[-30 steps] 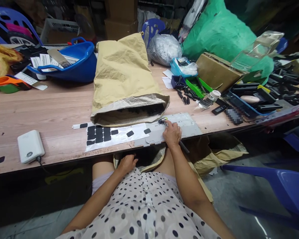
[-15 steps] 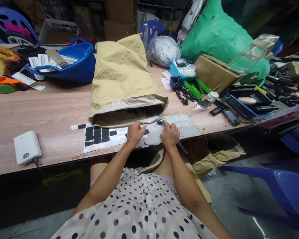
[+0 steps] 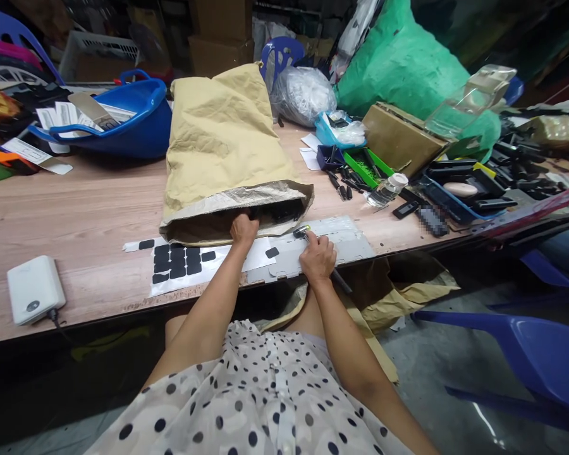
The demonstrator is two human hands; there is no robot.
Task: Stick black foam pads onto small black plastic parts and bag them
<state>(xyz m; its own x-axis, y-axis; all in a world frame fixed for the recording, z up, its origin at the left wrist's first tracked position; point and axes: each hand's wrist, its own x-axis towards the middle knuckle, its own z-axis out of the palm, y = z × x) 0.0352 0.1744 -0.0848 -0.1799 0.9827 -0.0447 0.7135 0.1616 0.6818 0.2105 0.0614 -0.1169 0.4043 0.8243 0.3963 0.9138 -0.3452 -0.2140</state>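
My left hand (image 3: pixel 244 229) reaches into the open mouth of a tan paper sack (image 3: pixel 222 139). Its fingertips are lost in the dark opening, where black pieces (image 3: pixel 287 210) lie. My right hand (image 3: pixel 318 254) is wrapped round a hammer (image 3: pixel 302 232), whose head rests over a grey board (image 3: pixel 346 237) at the table edge while the dark handle sticks out below the wrist. Left of the board, a white backing sheet (image 3: pixel 211 272) carries rows of black rounded-square stickers (image 3: pixel 177 259); a single black piece (image 3: pixel 272 252) lies near its right end.
A white power bank (image 3: pixel 35 287) with a cable sits at left. Beyond it stands a blue basin (image 3: pixel 137 129) of boxes. On the right are a green tray (image 3: pixel 367 167), a clear bottle (image 3: pixel 387 191), a cardboard box (image 3: pixel 403 136) and a blue-rimmed tray (image 3: pixel 448 202).
My left hand has gone from above the board up and left into the sack's mouth. The right hand still grips the hammer in much the same spot. The view has shifted slightly.
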